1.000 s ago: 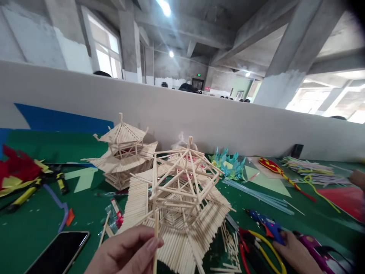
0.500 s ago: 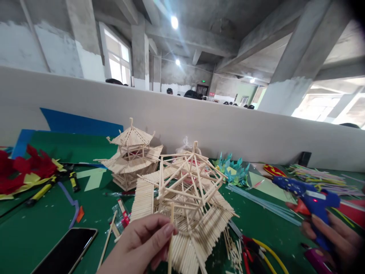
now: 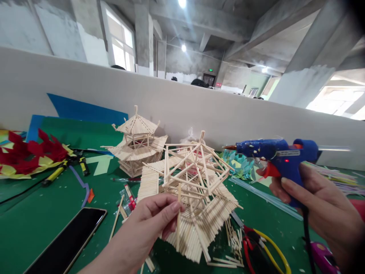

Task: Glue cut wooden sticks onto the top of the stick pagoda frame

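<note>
My left hand (image 3: 162, 215) pinches a thin wooden stick (image 3: 178, 224) upright between thumb and fingers. Just behind it stands a pagoda model (image 3: 196, 182) of wooden sticks, with an open roof frame above a slatted lower roof. In my right hand (image 3: 316, 198) is a blue hot glue gun (image 3: 282, 152), raised at the right, its nozzle pointing left and its red light on. A clear glue stick pokes out of its back end. Further back on the left, a second stick pagoda (image 3: 138, 144) has slatted roofs.
Cut sticks (image 3: 234, 238) and yellow-and-red-handled pliers (image 3: 265, 251) lie right of the model. A phone (image 3: 68, 239) lies at the front left, red paper flowers (image 3: 31, 152) behind it. Clear glue sticks (image 3: 265, 196) lie on the green table. A white partition (image 3: 182, 110) runs along the back.
My right hand has lifted the glue gun up and leftward from the table's right side. My left hand still pinches the stick near the model; the camera view has tilted down slightly.
</note>
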`<state>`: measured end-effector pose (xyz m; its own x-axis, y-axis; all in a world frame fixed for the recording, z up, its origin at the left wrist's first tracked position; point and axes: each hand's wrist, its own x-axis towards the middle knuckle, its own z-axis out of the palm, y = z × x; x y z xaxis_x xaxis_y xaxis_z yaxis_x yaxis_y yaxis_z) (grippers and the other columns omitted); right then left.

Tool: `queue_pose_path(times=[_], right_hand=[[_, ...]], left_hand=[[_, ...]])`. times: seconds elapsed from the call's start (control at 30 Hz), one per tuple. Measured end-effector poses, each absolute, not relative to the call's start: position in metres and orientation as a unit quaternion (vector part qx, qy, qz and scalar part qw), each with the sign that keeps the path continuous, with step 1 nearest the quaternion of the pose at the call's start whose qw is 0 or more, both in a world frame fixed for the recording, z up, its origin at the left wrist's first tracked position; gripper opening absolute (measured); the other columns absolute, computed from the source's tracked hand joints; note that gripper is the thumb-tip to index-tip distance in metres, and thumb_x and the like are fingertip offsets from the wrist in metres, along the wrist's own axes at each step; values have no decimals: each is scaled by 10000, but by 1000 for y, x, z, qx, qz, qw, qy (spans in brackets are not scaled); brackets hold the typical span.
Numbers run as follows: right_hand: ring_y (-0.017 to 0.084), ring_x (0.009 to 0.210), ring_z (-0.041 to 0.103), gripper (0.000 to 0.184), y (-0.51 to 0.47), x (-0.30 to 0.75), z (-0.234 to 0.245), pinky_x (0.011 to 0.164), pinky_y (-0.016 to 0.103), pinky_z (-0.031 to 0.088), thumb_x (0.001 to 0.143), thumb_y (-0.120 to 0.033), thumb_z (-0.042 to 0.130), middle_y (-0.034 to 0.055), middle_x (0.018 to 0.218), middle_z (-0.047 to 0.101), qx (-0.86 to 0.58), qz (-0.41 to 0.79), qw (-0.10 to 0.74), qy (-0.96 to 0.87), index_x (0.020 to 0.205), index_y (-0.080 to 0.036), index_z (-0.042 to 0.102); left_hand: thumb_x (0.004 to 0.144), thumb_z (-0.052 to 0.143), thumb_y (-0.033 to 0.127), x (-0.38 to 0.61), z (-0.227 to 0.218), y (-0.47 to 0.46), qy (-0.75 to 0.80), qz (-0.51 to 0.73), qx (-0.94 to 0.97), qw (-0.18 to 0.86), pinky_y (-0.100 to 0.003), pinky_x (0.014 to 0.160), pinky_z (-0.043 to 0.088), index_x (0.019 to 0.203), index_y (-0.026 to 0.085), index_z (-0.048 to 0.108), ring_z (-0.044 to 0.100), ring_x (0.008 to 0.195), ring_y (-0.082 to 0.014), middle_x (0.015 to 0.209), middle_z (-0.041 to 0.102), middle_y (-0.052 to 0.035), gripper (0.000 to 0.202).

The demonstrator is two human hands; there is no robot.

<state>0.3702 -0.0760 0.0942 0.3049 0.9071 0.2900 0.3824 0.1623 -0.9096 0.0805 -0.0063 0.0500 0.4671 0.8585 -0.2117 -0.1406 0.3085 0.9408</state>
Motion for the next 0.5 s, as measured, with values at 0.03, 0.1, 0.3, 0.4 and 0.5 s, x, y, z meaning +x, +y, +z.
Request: queue_pose_path(times=[0.03,0.1,0.3,0.4,0.5], right_hand=[[121,502,473,159,-75,369,94,435,217,370,761,-351,581,-12,550,518,-598,245,540,-540,793,-213,510],[118,484,465,161,-72,365,94,431,222,365,763,-350,580,-20,541,513,-595,240,540,-545,790,-209,505],[99,511,455,124,-69,355,92,465,195,374,820,-335,515,-39,566,508,-589,260,499,-580,823,-214,488],[98,522,457,118,-68,356,88,476,193,378,823,-327,514,-43,578,505,-581,263,488,-595,799,-220,471],[95,522,451,124,-66,358,84,482,192,372,836,-333,493,-46,571,500,-582,255,484,-601,782,-224,470]], left_hand=[[675,645,392,81,50,-5,387,351,479,706,-178,455,333,714,157,642,419,488,-67,532,506,32,239],[650,647,417,81,50,-4,399,354,489,690,-200,449,353,735,152,649,449,485,-89,513,511,24,278],[618,655,436,80,52,-5,404,353,506,675,-204,444,372,751,167,643,482,480,-106,472,511,28,300],[607,665,437,82,54,-8,401,352,503,680,-188,416,345,713,173,631,461,451,-91,458,507,35,286],[573,701,444,85,55,-13,400,355,489,689,-149,373,271,651,180,609,409,400,-52,431,486,54,291]])
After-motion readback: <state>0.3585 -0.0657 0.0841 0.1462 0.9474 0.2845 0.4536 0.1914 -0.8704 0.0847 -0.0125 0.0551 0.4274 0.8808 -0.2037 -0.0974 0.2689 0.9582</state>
